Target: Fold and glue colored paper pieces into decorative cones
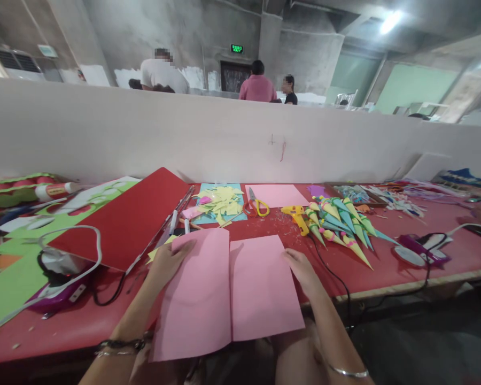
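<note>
Two pink paper sheets hang side by side over the table's front edge, their inner edges meeting in the middle. My left hand (171, 260) grips the upper left edge of the left pink sheet (198, 299). At the upper right corner of the right pink sheet (264, 289), my right hand (300, 264) pinches the paper. Just beyond the sheets are red and yellow scissors (257, 206), a yellow glue gun (297, 218) and a pile of yellow paper scraps (222, 203).
Paper cones (342, 219) lie right of the glue gun. A large red sheet (124, 224) leans at left near a purple power strip (60, 294); another purple strip (420, 251) with cables is at right. A white partition (208, 133) stands behind, with people beyond.
</note>
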`<state>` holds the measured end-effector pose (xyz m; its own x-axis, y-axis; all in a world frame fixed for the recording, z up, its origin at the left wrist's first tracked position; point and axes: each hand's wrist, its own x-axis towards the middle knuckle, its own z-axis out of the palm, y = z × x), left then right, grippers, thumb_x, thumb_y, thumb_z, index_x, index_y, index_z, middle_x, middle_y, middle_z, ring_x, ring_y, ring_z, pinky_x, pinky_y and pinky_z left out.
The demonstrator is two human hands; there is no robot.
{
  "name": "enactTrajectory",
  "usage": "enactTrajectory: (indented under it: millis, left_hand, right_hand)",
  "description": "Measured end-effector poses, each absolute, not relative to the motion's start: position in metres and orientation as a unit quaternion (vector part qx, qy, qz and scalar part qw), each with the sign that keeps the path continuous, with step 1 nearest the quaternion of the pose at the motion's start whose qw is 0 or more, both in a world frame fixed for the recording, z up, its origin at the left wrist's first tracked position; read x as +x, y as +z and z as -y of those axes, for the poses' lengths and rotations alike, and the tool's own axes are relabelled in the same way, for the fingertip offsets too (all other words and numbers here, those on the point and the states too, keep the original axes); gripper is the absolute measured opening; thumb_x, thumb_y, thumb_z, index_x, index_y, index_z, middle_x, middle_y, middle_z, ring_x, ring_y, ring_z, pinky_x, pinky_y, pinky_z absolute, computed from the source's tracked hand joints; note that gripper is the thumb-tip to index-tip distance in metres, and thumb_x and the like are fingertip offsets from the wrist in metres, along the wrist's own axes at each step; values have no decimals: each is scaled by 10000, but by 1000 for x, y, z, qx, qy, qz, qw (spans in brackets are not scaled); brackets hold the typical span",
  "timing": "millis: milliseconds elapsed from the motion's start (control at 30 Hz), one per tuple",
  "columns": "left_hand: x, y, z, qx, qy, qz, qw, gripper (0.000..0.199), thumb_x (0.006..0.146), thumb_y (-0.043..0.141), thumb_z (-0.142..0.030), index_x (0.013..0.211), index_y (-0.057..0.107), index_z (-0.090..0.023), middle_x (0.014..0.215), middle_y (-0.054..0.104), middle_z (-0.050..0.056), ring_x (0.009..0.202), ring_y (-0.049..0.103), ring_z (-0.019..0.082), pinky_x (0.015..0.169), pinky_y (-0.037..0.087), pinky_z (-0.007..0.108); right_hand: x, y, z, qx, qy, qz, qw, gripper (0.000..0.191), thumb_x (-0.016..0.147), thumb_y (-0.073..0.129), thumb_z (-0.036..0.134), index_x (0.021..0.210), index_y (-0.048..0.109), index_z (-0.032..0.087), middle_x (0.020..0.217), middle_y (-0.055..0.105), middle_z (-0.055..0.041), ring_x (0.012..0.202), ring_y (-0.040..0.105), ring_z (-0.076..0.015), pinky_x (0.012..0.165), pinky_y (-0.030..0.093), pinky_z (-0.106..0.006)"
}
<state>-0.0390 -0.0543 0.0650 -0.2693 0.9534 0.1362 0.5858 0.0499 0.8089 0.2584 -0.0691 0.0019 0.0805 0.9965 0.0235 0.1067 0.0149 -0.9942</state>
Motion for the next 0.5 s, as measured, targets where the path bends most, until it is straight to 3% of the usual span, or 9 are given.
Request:
enactTrajectory:
  millis: [233, 500]
  left_hand:
    - [-40, 61, 61, 569, 392, -697, 192, 383, 575, 541, -508, 396, 393, -203, 354, 363, -53, 427, 364, 127, 416, 294, 246]
    - [-48, 50, 63, 558, 382, -715, 177, 394, 602, 517, -528, 412, 378, -212, 344, 385, -43, 441, 391, 152, 425, 307, 255]
  right_hand:
    - [252, -2, 68, -554, 408, 505, 521, 298, 700, 479, 433, 557, 428, 176, 500, 362, 64, 481, 314, -88, 445, 250, -205]
    - [259, -3, 66, -561, 357, 523, 533, 323, 702, 471, 458, 546, 397, 185, 510, 319, 62, 492, 289, -89, 447, 230, -209]
